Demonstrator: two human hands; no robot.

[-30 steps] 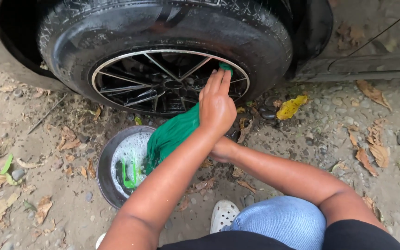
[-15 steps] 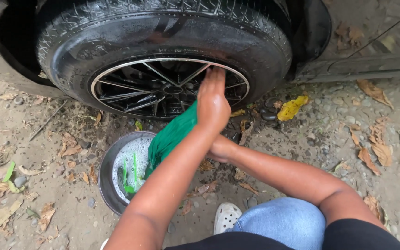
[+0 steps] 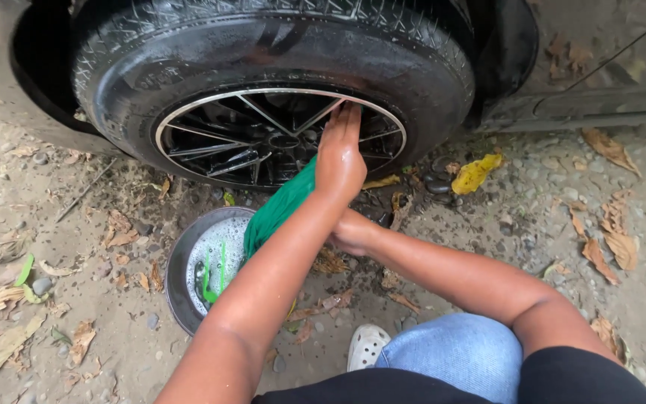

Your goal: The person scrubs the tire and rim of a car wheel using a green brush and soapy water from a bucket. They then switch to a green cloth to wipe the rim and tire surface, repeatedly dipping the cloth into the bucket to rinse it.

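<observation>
The left hand (image 3: 339,157) is up against the wheel rim (image 3: 278,138), palm flat and fingers stretched along the dark spokes, with the green cloth (image 3: 282,206) pinned under the palm: a flat, pressing grip rather than a closed one. The tail of the cloth hangs down from the hand and trails towards the metal basin (image 3: 181,277), which sits on the ground just below the tyre (image 3: 263,52).

The right hand (image 3: 353,232) is tucked low, under the left forearm and close to the ground in front of the wheel. Most of it is hidden, so I cannot tell whether that grip is wide, narrow or holding anything.

How far along? The tyre's sidewall glistens wet and carries traces of suds, so water has clearly reached it. The basin holds foamy water, with a green brush (image 3: 211,273) lying in it unused. By my reading the cloth is at work on the right side of the rim; the spokes to the left look dark and wet too, though how clean they are I cannot judge. Dry leaves (image 3: 476,172) litter the dirt around.
</observation>
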